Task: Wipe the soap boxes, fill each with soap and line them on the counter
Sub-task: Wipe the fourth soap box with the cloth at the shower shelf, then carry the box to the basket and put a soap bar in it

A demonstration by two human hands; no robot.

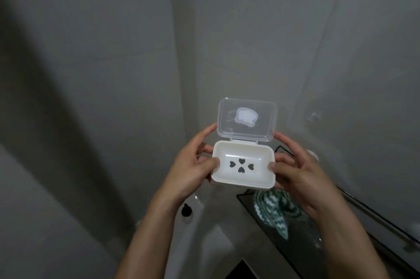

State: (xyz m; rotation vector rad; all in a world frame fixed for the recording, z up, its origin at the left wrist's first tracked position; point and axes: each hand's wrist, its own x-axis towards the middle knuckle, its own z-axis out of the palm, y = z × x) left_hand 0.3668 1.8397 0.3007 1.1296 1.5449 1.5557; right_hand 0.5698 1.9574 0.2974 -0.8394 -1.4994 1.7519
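A white soap box (244, 174) is held up in front of the grey wall, its clear hinged lid (247, 120) standing open with a pale sticker on it. The tray inside has heart-shaped holes and holds no soap. My left hand (193, 167) grips the box's left end, thumb on the rim. My right hand (295, 171) grips the right end in the same way. A green and white zigzag cloth (272, 208) lies below the box on a dark counter.
The dark counter (302, 240) with a black rim runs along the lower right. A white basin edge (200, 228) with a black round fitting (186, 210) sits below my left wrist. A small wall fitting (314, 117) shows at right. Grey tiled walls fill the background.
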